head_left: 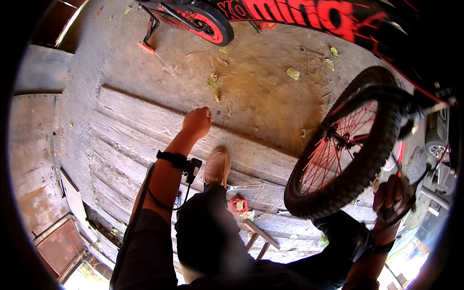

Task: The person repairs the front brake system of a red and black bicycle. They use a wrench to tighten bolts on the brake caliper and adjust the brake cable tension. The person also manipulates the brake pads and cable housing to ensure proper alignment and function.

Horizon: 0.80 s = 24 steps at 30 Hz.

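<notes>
- Your left hand [196, 123] is a closed fist, arm stretched forward, empty.
- Your right hand [390, 197], at four o'clock, grips the black bicycle handlebar [411, 191] beside the red-spoked, black-tyred wheel [345, 150].

The left hand [196, 123] is curled into a loose fist, held forward on an outstretched, bare forearm with a black strap at the wrist. The right hand [390, 197] is low at the right, fingers [386, 210] wrapped shut around a dark grip, wrist banded black.
</notes>
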### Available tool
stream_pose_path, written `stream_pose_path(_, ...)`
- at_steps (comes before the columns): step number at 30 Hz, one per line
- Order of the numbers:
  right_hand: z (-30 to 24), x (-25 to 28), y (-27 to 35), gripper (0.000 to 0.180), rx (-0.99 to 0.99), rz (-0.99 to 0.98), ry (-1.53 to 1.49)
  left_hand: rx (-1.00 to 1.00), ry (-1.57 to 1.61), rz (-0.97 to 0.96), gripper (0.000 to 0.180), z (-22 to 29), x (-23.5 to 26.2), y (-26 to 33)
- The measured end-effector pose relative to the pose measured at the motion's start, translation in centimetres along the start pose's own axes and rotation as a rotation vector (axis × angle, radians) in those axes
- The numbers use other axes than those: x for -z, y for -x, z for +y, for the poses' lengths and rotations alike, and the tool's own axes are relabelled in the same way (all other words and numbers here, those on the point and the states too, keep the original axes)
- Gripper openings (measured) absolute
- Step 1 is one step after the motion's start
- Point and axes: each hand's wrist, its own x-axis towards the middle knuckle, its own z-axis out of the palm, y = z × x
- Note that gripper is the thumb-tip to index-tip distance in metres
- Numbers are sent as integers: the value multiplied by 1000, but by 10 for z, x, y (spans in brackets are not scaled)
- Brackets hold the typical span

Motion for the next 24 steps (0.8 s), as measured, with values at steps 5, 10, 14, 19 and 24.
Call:
stream_pose_path(5, 0, -24, -10, 25, -99, -7, -5, -12, -19, 5, 17, -6, -32, -11)
stream_pose_path(10, 5, -24, -12, 22, -129, 39, -119, -7, -85, -61, 17, -2, -49, -26)
stream_pose_path(14, 2, -38, -13, 24, -148, 163, -57, 31, -137, -77, 18, -5, -57, -38)
stream_pose_path(19, -1, -39, -17, 25, -173, 165, -43, 58, -177, -42, 19, -4, -66, -42)
stream_pose_path(24, 0, -39, -19, 26, -181, 176, -34, 54, -238, -98, 16, -3, -62, -44)
